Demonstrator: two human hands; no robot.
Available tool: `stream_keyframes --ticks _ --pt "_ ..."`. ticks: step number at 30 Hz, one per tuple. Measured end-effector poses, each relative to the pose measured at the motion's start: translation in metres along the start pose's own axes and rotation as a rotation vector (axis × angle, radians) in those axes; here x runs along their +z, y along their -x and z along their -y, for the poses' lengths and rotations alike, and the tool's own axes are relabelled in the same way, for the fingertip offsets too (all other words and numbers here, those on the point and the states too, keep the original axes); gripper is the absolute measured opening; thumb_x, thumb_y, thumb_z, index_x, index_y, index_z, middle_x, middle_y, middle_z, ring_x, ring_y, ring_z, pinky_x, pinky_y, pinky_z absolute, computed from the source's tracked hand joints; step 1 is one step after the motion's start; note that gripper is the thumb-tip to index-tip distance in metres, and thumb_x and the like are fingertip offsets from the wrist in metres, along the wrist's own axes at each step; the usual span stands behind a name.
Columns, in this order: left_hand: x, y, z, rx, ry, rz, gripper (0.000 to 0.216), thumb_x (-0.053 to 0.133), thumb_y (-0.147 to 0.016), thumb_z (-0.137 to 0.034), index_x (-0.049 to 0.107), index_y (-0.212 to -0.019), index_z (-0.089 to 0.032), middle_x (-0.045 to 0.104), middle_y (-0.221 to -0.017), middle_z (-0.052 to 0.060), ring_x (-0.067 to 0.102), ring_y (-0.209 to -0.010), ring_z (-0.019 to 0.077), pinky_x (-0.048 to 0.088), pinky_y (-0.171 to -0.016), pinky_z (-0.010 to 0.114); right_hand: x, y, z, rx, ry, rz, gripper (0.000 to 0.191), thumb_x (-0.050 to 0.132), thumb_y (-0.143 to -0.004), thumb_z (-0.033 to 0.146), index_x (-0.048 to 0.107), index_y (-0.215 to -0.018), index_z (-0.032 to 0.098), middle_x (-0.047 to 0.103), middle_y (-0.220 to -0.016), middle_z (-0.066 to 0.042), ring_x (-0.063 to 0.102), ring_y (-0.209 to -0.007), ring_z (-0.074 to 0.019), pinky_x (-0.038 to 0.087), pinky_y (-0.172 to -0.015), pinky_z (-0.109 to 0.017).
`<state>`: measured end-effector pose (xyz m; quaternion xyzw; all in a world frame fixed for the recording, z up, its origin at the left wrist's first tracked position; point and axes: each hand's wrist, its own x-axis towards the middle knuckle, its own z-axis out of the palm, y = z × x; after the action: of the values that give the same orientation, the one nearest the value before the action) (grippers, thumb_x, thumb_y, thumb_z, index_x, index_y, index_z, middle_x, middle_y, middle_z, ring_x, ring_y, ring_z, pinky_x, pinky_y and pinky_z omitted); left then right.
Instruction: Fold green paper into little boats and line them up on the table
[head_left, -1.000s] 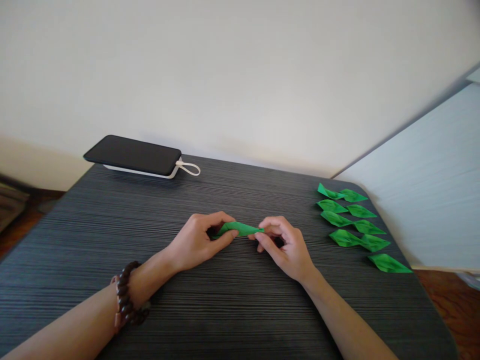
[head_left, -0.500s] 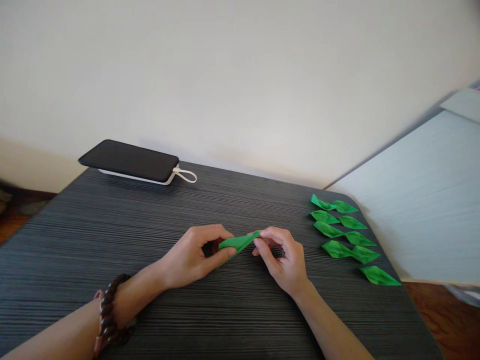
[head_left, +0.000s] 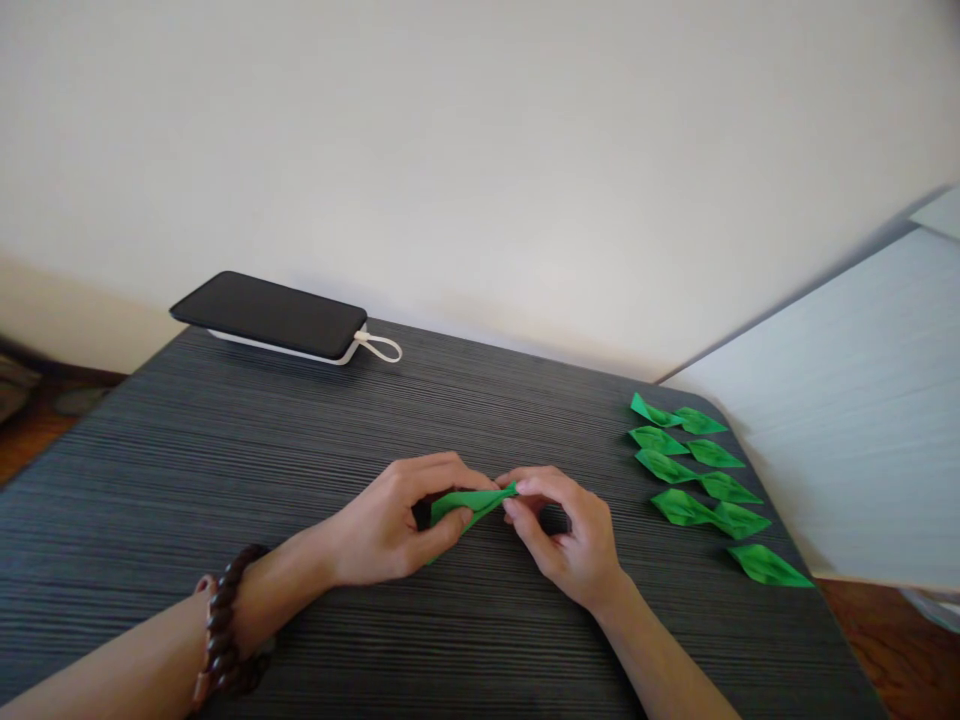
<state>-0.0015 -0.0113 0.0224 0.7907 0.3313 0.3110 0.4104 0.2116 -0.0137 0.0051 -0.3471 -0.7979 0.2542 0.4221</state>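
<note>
The folded green paper is in both hands, right of the black phone and nearer the wearer than it. Its long axis seems the relation that counts: roughly crosswise, with the broad end towards the phone's side and the narrow tip pointing away from it, straight into the right fingers. The left hand, nearer the phone, has thumb and fingers bent around the broad part, gripping it. The right hand, farther from the phone, has its fingertips pinched together at the tip. Whether the paper touches the tabletop I cannot tell. Leaf-shaped green pieces lie farthest to the phone's right.
</note>
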Motion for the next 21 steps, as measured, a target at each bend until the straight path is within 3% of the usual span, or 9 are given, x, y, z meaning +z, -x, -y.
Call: stream_keyframes --ticks 3,9,15,21 --pt "-0.001 0.000 -0.002 0.008 -0.018 -0.022 0.034 0.048 -0.081 -0.007 0.060 -0.109 -0.020 0.062 -0.096 0.004 0.057 -0.085 0.0145 0.047 -0.077 0.028 -0.003 -0.001 0.001 0.001 0.055 0.070 0.020 0.058 -0.079 0.010 0.050 -0.090 0.024 0.066 -0.097 -0.001 0.058 -0.059 -0.0075 0.050 -0.058 -0.022" --pt "0.000 0.003 -0.005 0.060 -0.142 -0.044 0.036 0.050 -0.076 -0.005 0.061 -0.108 -0.019 0.059 -0.090 0.004 0.056 -0.080 0.0138 0.048 -0.072 0.026 -0.001 -0.001 0.006 0.027 0.134 0.124 0.008 0.057 -0.081 0.016 0.052 -0.081 0.022 0.063 -0.075 0.001 0.055 -0.057 -0.0092 0.045 -0.054 -0.022" --pt "0.005 0.005 0.006 0.181 -0.391 -0.158 0.015 0.055 -0.085 -0.017 0.065 -0.096 -0.020 0.062 -0.087 0.003 0.056 -0.080 0.0144 0.045 -0.074 0.027 0.002 -0.002 0.008 0.000 0.150 0.111 0.009 0.057 -0.081 0.014 0.054 -0.082 0.021 0.063 -0.076 0.000 0.058 -0.061 -0.0097 0.047 -0.058 -0.022" --pt "-0.001 0.006 0.013 0.237 -0.463 -0.152 0.013 0.055 -0.087 -0.021 0.066 -0.094 -0.022 0.063 -0.087 0.003 0.057 -0.079 0.0139 0.045 -0.074 0.027 -0.001 -0.005 0.007 0.001 0.121 0.163 0.009 0.058 -0.080 0.016 0.054 -0.087 0.021 0.063 -0.083 -0.002 0.057 -0.063 -0.0101 0.049 -0.060 -0.023"
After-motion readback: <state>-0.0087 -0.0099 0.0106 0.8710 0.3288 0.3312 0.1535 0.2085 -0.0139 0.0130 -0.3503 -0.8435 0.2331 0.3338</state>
